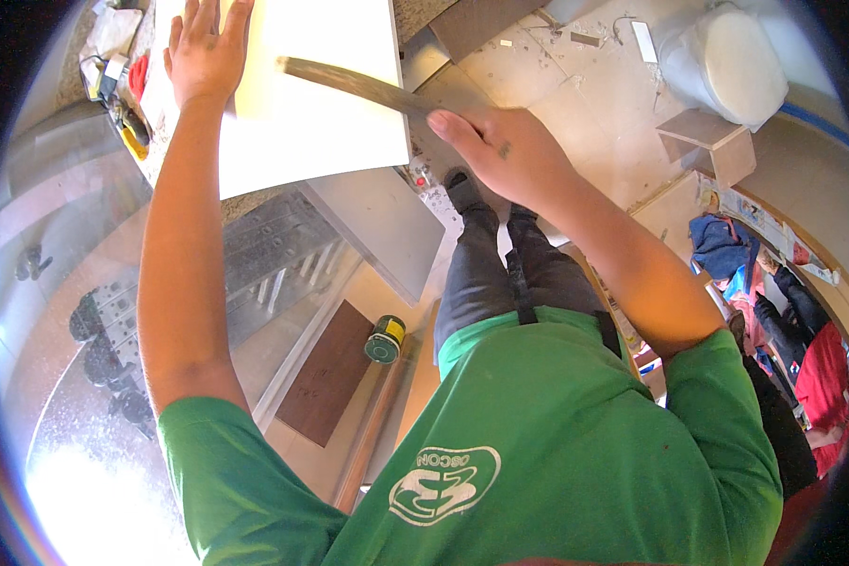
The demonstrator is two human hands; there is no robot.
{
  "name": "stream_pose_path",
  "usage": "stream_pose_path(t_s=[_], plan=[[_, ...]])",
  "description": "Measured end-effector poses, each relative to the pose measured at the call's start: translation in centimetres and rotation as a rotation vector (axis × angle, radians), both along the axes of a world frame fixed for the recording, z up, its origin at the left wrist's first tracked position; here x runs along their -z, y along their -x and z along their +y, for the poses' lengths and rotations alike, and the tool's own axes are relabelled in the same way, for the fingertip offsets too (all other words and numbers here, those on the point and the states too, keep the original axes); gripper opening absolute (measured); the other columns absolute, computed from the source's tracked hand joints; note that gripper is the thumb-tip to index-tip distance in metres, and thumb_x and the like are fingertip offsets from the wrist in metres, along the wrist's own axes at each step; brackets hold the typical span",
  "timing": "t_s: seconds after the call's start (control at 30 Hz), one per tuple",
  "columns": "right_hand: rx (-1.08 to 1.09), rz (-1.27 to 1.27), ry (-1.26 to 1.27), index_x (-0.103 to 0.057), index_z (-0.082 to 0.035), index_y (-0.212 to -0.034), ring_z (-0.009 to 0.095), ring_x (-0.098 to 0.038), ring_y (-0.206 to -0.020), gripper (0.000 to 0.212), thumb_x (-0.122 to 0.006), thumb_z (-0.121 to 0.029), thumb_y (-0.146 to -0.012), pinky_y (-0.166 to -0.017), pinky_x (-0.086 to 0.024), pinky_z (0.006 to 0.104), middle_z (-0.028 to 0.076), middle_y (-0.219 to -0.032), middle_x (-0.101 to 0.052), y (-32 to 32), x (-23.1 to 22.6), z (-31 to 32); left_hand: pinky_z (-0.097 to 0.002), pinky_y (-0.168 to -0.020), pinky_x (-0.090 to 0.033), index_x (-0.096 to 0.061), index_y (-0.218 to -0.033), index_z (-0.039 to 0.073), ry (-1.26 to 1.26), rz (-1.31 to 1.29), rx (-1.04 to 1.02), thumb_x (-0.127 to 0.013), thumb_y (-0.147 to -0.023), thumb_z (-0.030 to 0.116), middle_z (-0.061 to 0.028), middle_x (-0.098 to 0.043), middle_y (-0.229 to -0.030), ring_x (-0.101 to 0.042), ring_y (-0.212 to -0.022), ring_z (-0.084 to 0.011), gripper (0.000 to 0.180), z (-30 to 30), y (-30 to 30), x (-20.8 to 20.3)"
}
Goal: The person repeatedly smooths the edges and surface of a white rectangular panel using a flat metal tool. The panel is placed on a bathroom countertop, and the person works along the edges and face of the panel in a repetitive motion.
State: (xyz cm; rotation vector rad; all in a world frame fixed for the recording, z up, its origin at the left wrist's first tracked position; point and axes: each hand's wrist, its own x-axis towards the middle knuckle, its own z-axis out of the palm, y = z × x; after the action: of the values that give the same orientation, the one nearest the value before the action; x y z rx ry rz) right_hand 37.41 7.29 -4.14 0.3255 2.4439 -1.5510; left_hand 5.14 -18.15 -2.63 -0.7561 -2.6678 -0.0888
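- Gripping one end of a long, slightly curved flat bar, the right hand is closed around it; the other end reaches over the white panel.
- Left hand lies palm down on the panel, fingers spread, well apart from the right.
- Green can with a yellow label sits below the worktop, beside a brown board; its contents cannot be seen.
- White rounded vessel stands at upper right, its inside hidden, near a brown box-like piece.
- White panel looks smooth and brightly lit, covering part of the speckled worktop.
- Flat bar is narrow and grey-brown, paler at its far tip.
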Motion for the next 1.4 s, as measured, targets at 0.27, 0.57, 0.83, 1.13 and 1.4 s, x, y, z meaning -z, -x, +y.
stream_pose_path(t_s=[0.27,0.57,0.83,1.13,1.4], plan=[[-0.007,-0.032,-0.001,-0.058,0.001,-0.076,0.025,-0.048,-0.057,0.056,-0.054,-0.046,-0.106,-0.059,-0.043,0.0406,0.015,-0.06,-0.048,-5.5,-1.9,0.6,-0.0483,-0.127,-0.018,-0.039,-0.16,0.019,0.049,-0.138,-0.085,-0.043,-0.102,0.063,-0.0143,-0.029,-0.168,-0.022,-0.156,-0.0361,0.073,0.7,-0.8,-1.0],[0.035,0.117,0.035,-0.069,-0.001,-0.083,0.043,-0.064,-0.064,0.066,-0.043,-0.057,-0.106,-0.063,-0.05,0.05,0.023,-0.068,-0.064,1.8,0.0,1.0,-0.0503,-0.125,-0.024,-0.045,-0.157,0.026,0.016,0.004,0.005,-0.039,-0.098,0.076,-0.0128,-0.039,-0.164,-0.031,-0.152,-0.0405,0.078,0.4,-0.8,-0.6],[-0.02,-0.083,0.032,-0.059,0.002,-0.077,0.027,-0.051,-0.055,0.072,-0.041,-0.061,-0.106,-0.056,-0.04,0.0429,0.018,-0.061,-0.051,-2.2,-1.8,1.0,-0.0554,-0.127,-0.013,-0.041,-0.159,0.03,-0.052,-0.101,-0.039,-0.035,-0.094,0.083,-0.009,-0.033,-0.167,-0.021,-0.157,-0.0338,0.085,0.7,-1.0,-0.6],[0.002,0.011,0.021,-0.066,-0.001,-0.081,0.032,-0.055,-0.054,0.06,-0.05,-0.054,-0.105,-0.055,-0.043,0.043,0.019,-0.061,-0.056,-4.3,-0.4,1.2,-0.0548,-0.127,-0.012,-0.041,-0.159,0.03,0.009,-0.104,-0.004,-0.037,-0.094,0.081,-0.0086,-0.033,-0.168,-0.02,-0.158,-0.0333,0.083,-0.4,0.6,0.0],[0.024,-0.012,0.017,-0.065,-0.001,-0.078,0.03,-0.055,-0.057,0.072,-0.038,-0.061,-0.106,-0.059,-0.044,0.0461,0.018,-0.061,-0.054,3.5,0.6,1.1,-0.0541,-0.127,-0.013,-0.041,-0.159,0.029,-0.018,-0.102,-0.058,-0.037,-0.095,0.08,-0.0087,-0.033,-0.168,-0.021,-0.157,-0.033,0.082,0.6,-0.8,-0.6]])
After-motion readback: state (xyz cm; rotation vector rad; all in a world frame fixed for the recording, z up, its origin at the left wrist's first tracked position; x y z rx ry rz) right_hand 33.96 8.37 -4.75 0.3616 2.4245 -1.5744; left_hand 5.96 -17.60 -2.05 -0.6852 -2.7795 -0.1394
